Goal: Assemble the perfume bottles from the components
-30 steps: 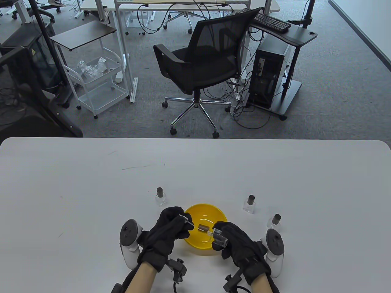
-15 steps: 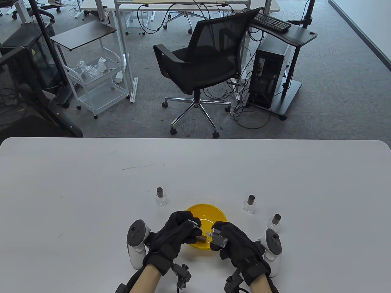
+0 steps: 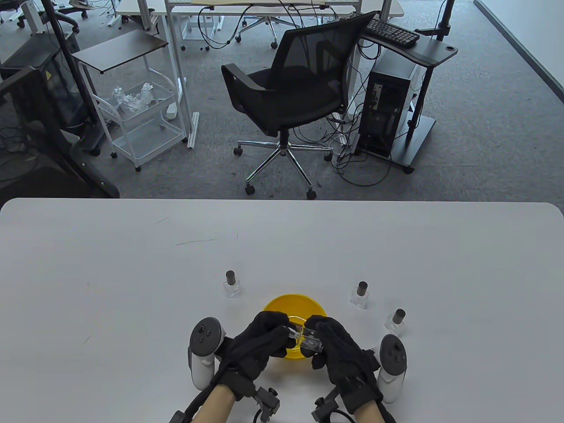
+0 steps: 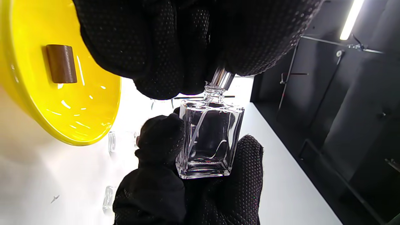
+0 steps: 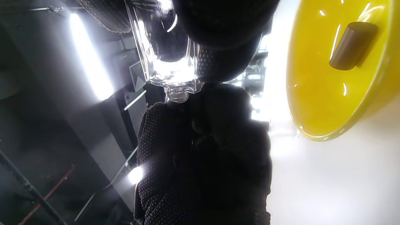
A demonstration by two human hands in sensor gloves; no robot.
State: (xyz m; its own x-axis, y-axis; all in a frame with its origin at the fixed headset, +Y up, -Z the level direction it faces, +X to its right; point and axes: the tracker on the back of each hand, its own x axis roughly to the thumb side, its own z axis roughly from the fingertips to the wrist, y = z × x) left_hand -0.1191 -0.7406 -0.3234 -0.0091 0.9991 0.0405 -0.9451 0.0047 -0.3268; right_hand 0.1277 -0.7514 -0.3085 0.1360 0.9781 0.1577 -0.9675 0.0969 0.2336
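Over the yellow bowl (image 3: 282, 306), the right hand (image 3: 339, 348) holds the glass bottle (image 4: 210, 137) and the left hand (image 3: 260, 341) pinches the silver sprayer (image 4: 222, 78) at its neck

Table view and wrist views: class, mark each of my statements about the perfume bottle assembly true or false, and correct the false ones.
1. The right hand holds a clear square glass bottle. True.
2. The left hand rests flat on the table. False: its fingers pinch a silver spray pump at the bottle's neck.
3. A brown cylindrical cap lies in the yellow bowl. True.
4. Five capped bottles stand on the table. False: three do, one left of the bowl and two on the right.
5. The held bottle already wears its brown cap. False: that cap is in the bowl.
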